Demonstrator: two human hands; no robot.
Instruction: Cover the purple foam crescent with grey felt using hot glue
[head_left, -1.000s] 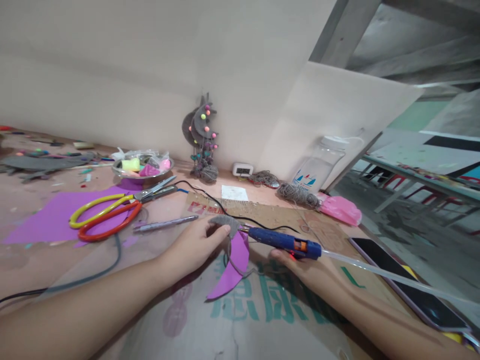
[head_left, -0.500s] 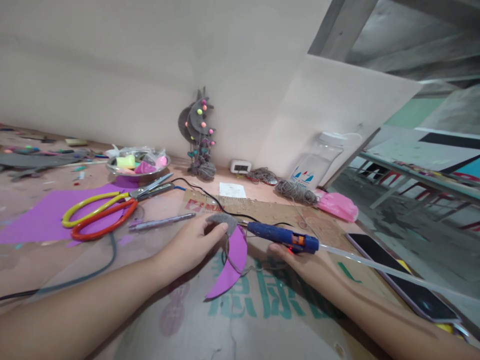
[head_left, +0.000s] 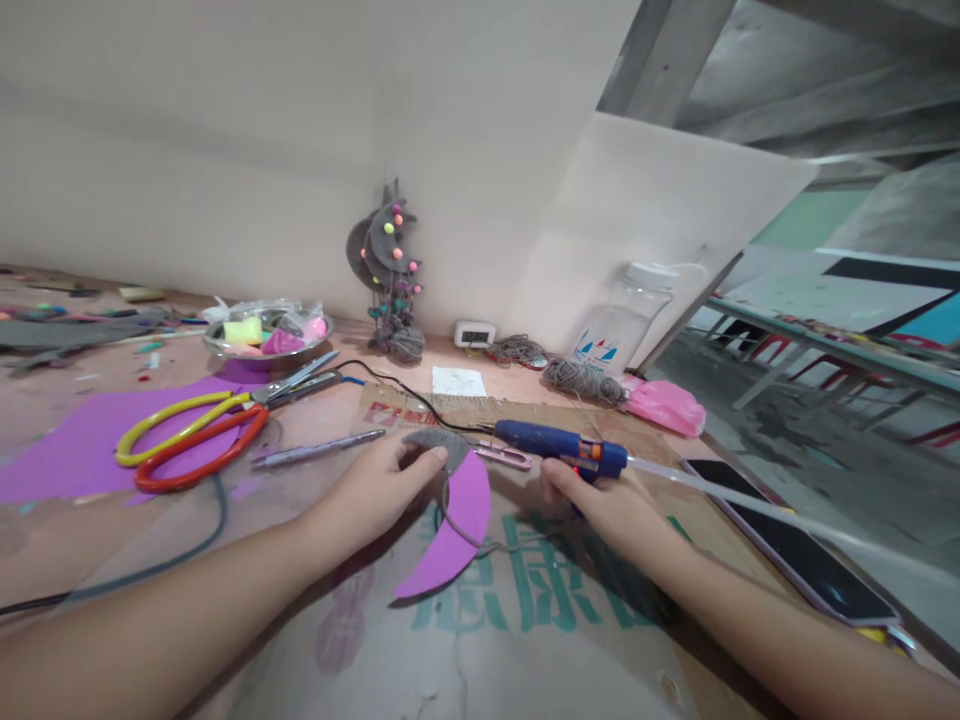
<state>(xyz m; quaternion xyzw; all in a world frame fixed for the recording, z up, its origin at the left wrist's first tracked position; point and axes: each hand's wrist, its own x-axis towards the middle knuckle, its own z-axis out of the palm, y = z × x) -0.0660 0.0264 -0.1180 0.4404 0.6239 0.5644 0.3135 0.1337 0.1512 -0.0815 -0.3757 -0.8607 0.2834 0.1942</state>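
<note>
My left hand (head_left: 394,478) pinches the upper end of a crescent cut-out, where a grey felt piece (head_left: 439,443) meets the purple crescent (head_left: 463,515). A strand of grey yarn (head_left: 452,512) loops across the purple part and trails to the right. My right hand (head_left: 592,490) is wrapped round the handle of a blue hot glue gun (head_left: 551,442), with a small red light showing near the grip. A long clear glue stick (head_left: 697,480) juts from its back end. The nozzle points left, just right of the felt and apart from it.
Cardboard (head_left: 555,640) lies under my hands. Left are scissors (head_left: 199,430), a pen (head_left: 319,449), purple sheet (head_left: 67,440) and a metal bowl (head_left: 270,350). Behind stand a moon ornament (head_left: 390,260), small clock (head_left: 475,334), yarn (head_left: 581,382) and bottle (head_left: 622,320). A phone (head_left: 795,550) lies right.
The glue gun's nozzle has lifted off the felt and moved slightly right, uncovering a small pink tool behind it. My left hand keeps its pinch; the whole view has shifted a little.
</note>
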